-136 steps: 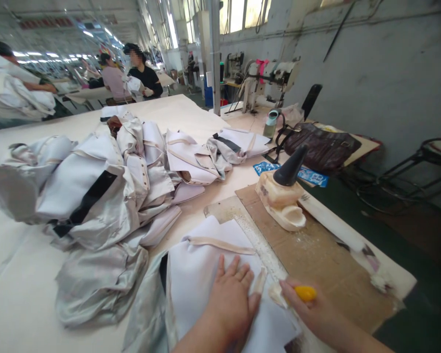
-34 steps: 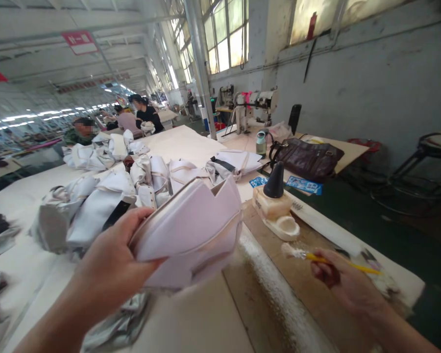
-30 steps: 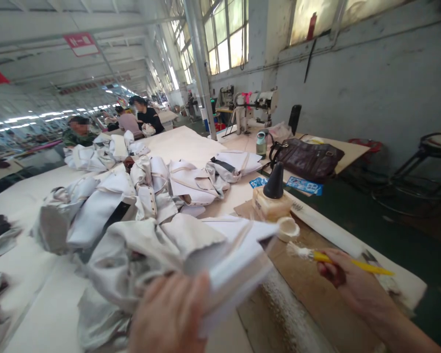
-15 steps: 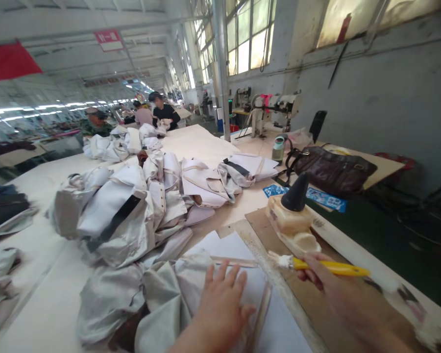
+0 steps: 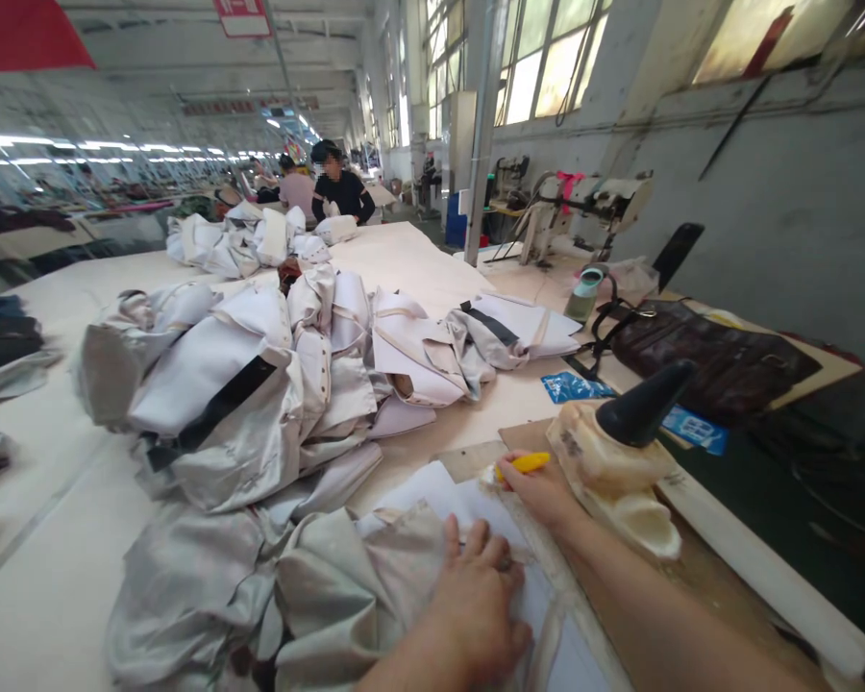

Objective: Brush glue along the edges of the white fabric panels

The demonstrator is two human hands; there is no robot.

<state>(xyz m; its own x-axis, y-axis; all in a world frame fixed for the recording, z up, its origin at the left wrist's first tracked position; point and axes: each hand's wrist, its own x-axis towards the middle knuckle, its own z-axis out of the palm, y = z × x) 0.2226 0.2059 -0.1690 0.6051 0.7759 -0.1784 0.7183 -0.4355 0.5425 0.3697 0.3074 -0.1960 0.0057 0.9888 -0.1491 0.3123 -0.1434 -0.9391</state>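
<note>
While your left hand [image 5: 476, 605] presses flat, fingers spread, on the white panel [image 5: 432, 495], your right hand [image 5: 540, 490] pinches the yellow brush [image 5: 523, 463] at its far edge; gluing looks barely begun, with 1 pile [image 5: 259, 384] waiting.

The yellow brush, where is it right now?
In the head view, the yellow brush is in the right hand, beside the glue pot.
</note>
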